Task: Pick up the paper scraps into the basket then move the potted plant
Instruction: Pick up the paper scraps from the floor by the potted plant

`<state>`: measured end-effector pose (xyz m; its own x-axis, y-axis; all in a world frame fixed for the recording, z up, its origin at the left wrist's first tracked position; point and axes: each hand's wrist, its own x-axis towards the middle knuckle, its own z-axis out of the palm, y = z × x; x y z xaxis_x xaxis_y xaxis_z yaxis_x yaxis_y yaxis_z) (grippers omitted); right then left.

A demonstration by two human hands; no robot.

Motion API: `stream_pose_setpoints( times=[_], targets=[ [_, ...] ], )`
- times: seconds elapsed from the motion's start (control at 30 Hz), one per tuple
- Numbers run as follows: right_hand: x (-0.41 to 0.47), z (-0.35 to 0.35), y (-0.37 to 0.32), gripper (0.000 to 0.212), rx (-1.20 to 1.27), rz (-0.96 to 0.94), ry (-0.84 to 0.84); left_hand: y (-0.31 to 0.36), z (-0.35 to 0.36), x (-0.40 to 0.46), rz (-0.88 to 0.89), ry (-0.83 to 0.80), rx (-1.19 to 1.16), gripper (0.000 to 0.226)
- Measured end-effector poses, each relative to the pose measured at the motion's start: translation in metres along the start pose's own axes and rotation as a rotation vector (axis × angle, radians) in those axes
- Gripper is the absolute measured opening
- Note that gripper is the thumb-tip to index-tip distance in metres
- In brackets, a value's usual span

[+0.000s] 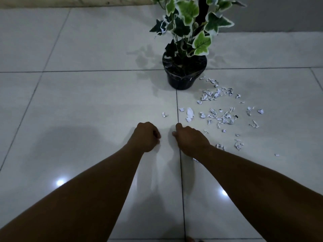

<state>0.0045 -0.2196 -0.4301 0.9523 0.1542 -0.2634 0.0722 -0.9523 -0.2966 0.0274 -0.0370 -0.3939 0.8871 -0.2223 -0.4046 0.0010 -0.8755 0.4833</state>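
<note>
Hands are hovering over the floor [78, 102] in front of the plant [185, 67]: the left hand [146, 136] is curled into a fist, the right hand [189, 138] loosely curled, thumb out, neither visibly holding anything. Scraps [218, 109] are lying right of the plant.

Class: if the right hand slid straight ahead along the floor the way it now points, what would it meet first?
Probably the largest paper scrap, just ahead of the right hand; the potted plant stands farther on. Depth is uncertain.
</note>
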Motion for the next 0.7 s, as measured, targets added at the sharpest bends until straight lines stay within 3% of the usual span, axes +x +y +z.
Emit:
stream_pose_setpoints(
  times=[0.17,0.27,0.4,0.53,0.7],
  targets=[
    [0.003,-0.009,-0.006,0.022,0.578,0.153,0.205,0.017,0.001,0.014,-0.032,0.187,0.013,0.031],
    [0.006,-0.012,-0.002,0.012,0.682,0.246,0.238,0.029,0.001,0.025,-0.025,0.292,0.025,0.027],
    [0.008,-0.015,0.006,0.012,0.615,0.312,0.249,0.039,0.001,0.035,-0.052,0.298,0.065,0.012],
    [0.005,-0.009,0.010,0.012,0.346,0.216,0.123,0.040,0.003,0.045,-0.020,0.199,0.152,0.022],
    [0.004,-0.005,-0.001,0.036,0.122,0.136,0.041,0.043,0.009,0.048,-0.019,0.166,0.236,0.021]
  ],
)
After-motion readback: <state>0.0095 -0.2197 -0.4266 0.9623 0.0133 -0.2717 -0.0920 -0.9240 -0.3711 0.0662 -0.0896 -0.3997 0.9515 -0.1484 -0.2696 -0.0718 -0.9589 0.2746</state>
